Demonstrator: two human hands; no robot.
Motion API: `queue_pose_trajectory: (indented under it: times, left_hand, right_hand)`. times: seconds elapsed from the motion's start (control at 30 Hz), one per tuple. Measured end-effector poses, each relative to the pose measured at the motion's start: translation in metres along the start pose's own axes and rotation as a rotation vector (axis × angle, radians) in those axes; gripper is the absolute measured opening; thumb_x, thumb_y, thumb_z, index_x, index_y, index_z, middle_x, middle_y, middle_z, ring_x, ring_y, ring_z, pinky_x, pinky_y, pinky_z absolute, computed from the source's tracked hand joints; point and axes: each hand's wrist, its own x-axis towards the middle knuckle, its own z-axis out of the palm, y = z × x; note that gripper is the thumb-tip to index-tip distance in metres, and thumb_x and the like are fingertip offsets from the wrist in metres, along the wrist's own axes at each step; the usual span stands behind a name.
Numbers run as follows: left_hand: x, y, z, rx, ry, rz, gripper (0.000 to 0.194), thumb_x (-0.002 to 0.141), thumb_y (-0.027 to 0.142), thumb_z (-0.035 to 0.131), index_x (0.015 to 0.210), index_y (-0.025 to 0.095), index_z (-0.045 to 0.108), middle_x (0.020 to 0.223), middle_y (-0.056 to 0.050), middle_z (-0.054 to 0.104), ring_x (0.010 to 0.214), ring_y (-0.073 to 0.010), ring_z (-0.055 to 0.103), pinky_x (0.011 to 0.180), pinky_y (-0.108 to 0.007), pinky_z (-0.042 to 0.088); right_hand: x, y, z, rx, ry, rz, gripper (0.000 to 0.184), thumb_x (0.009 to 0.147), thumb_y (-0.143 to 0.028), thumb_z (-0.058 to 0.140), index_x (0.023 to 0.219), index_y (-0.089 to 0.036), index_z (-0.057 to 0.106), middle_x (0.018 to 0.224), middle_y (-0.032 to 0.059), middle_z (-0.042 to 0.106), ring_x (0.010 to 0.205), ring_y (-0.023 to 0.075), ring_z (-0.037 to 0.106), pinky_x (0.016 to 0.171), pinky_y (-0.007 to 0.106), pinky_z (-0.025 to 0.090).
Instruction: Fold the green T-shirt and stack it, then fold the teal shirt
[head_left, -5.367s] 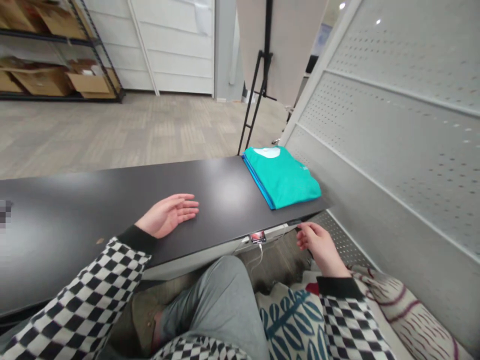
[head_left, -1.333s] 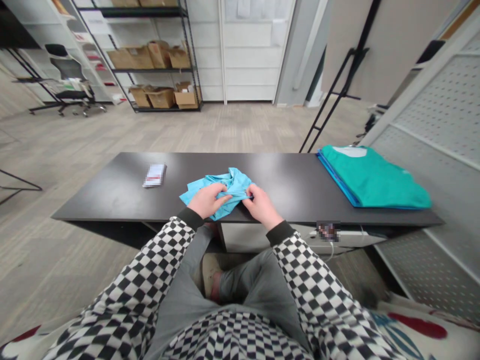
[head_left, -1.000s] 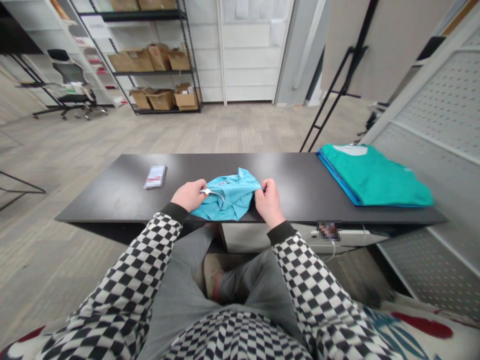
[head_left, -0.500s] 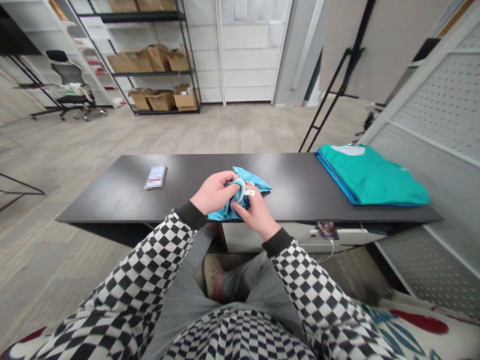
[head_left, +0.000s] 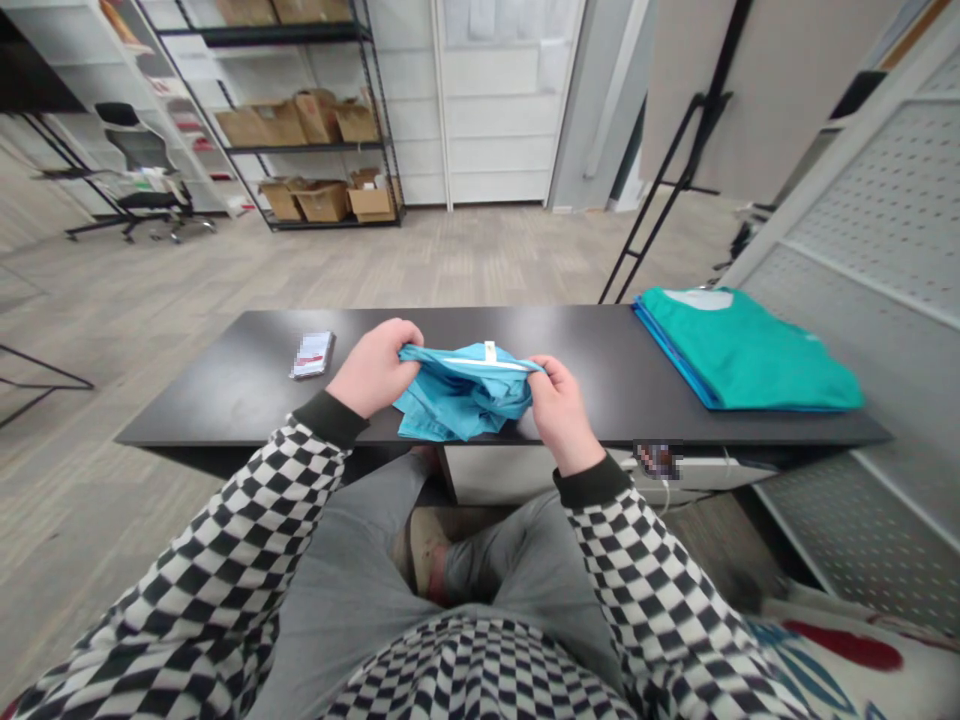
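A crumpled light-blue shirt [head_left: 454, 405] hangs between my two hands above the near edge of the black table [head_left: 225, 385]. My left hand [head_left: 373, 368] is closed on its left part. My right hand [head_left: 559, 405] pinches its right part. The collar edge with a small white tag [head_left: 490, 351] is stretched straight between them. Both arms wear black-and-white checked sleeves.
A folded stack of teal and blue shirts [head_left: 742, 355] lies at the table's right end beside a perforated grey wall panel [head_left: 877, 260]. A small card [head_left: 312, 354] lies on the left of the table. Shelves with cardboard boxes [head_left: 315, 110] and an office chair [head_left: 139, 160] stand far behind.
Half a second ago my hands were bunched together on the shirt's collar. They have since drawn apart, stretching the collar edge straight and lifting the shirt slightly.
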Motion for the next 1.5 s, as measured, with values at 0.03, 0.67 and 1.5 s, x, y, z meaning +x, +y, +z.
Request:
queue_pose_trajectory:
  times: [0.03, 0.67, 1.5]
  left_hand:
    - [0.001, -0.003, 0.0, 0.019, 0.108, -0.041, 0.019, 0.079, 0.016, 0.063, 0.093, 0.021, 0.075, 0.096, -0.006, 0.075, 0.095, -0.0263, 0.069, 0.093, -0.038, 0.057]
    - [-0.015, 0.05, -0.051, -0.586, -0.006, -0.262, 0.05, 0.085, 0.063, 0.089, 0.11, 0.02, 0.089, 0.1, -0.01, 0.087, 0.093, -0.0312, 0.081, 0.082, -0.038, 0.069]
    - [-0.037, 0.086, -0.077, -0.592, -0.022, -0.247, 0.046, 0.09, 0.064, 0.087, 0.107, 0.022, 0.081, 0.092, -0.008, 0.079, 0.09, -0.0308, 0.078, 0.075, -0.038, 0.069]
  right_hand:
    - [-0.003, -0.002, 0.002, 0.026, -0.05, 0.013, 0.027, 0.096, -0.048, 0.063, 0.103, -0.023, 0.072, 0.088, 0.0017, 0.074, 0.079, 0.0209, 0.065, 0.073, 0.032, 0.056]
    - [-0.01, -0.039, -0.02, 0.439, 0.157, 0.052, 0.035, 0.091, -0.06, 0.082, 0.101, -0.027, 0.075, 0.096, 0.0019, 0.079, 0.092, 0.0245, 0.074, 0.09, 0.039, 0.062]
    - [-0.05, -0.078, -0.031, -0.203, -0.431, -0.216, 0.073, 0.096, -0.056, 0.086, 0.158, -0.029, 0.059, 0.162, 0.0158, 0.066, 0.146, 0.0361, 0.065, 0.12, 0.055, 0.054]
